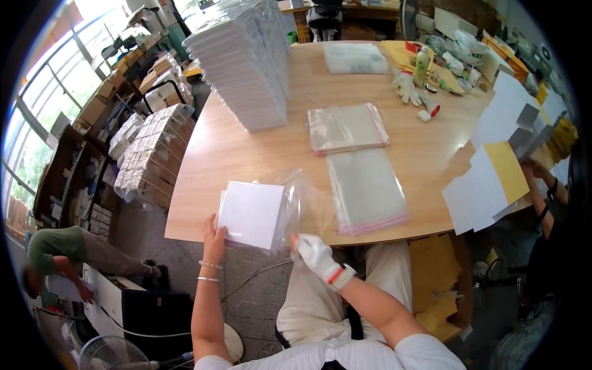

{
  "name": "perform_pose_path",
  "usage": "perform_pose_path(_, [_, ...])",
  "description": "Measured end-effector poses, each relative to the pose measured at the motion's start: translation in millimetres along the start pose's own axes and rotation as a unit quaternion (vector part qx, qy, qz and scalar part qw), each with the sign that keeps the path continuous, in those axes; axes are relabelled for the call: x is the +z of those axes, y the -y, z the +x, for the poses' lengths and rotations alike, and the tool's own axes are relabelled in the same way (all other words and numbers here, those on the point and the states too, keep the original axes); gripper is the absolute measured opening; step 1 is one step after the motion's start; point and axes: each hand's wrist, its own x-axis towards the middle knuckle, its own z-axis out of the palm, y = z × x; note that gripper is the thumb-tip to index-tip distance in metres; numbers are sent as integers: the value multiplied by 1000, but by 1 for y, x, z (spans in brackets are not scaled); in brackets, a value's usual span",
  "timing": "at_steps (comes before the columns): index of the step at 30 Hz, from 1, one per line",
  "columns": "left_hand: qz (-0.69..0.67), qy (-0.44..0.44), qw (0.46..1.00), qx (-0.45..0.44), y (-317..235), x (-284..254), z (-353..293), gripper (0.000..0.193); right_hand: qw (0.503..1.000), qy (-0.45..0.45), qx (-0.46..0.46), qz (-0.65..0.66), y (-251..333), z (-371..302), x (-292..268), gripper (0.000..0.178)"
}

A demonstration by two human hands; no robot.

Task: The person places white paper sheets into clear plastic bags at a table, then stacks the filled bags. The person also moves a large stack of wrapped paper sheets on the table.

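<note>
A square stack of white paper sheets (251, 214) sits at the table's near edge, partly inside a clear plastic bag (300, 200) whose loose end spreads out to the right. My bare left hand (213, 239), with two bracelets on the wrist, grips the sheets by their lower left corner. On my right hand (314, 254) is a white knit glove; its fingers are closed at the bag's lower right edge, blurred a little. To the right lie a pile of clear bags (368, 190) with pink edges and, beyond it, another bag bundle (346, 127).
A tall stack of wrapped white sheets (243, 68) stands at the back left. Gloves (407, 88), a spray bottle (422, 66) and clutter fill the back right. White paper piles (472, 191) line the right side, near another person's hands (538, 171). Another person (58, 259) bends at the left.
</note>
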Motion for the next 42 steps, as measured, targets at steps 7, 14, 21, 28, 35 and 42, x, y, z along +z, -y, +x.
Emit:
perform_pose_path(7, [-161,64,982,-72,-25,2,-4,43,875,-16,158,457,-39,7,10,41])
perform_pose_path(14, [-124,64,989,-51,-20,-4,-5,41,929,-66,75,356,30,44,10,17])
perform_pose_path(21, [-168,37,983,-60,-10,1,-7,48,987,-151,-45,7,54,38,-83,13])
perform_pose_path(28, [35,173,926,334,-116,17,-71,43,965,-207,63,-147,44,3,-218,19])
perform_pose_path(35, [215,190,904,317,-119,143,-99,33,852,-301,57,-425,25,-1,-252,38])
perform_pose_path(42, [176,137,947,230,-92,173,-77,10,707,-436,-298,-471,97,-143,-241,8])
